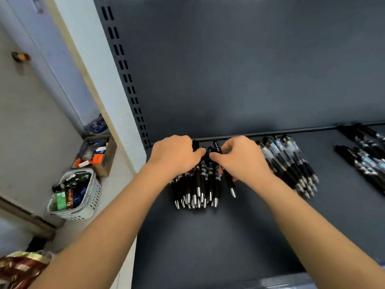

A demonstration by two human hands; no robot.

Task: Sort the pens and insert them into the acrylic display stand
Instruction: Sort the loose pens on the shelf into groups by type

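Fingers (200,152) of left hand (175,155) and right hand (243,161) curled, pinching the cap ends of the black pens (198,184) bunched on the shelf (208,236), tips toward 6 o'clock. Likely risk: stray pen (230,184) slipping toward the pile (291,163) at 3 o'clock, mixing sorts.

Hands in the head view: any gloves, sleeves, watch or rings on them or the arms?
No. The left hand and right hand are ungloved. Both forearms are uncovered to the frame's edge: no sleeves, watch or bands. No ring shows, though the fingers are partly hidden.
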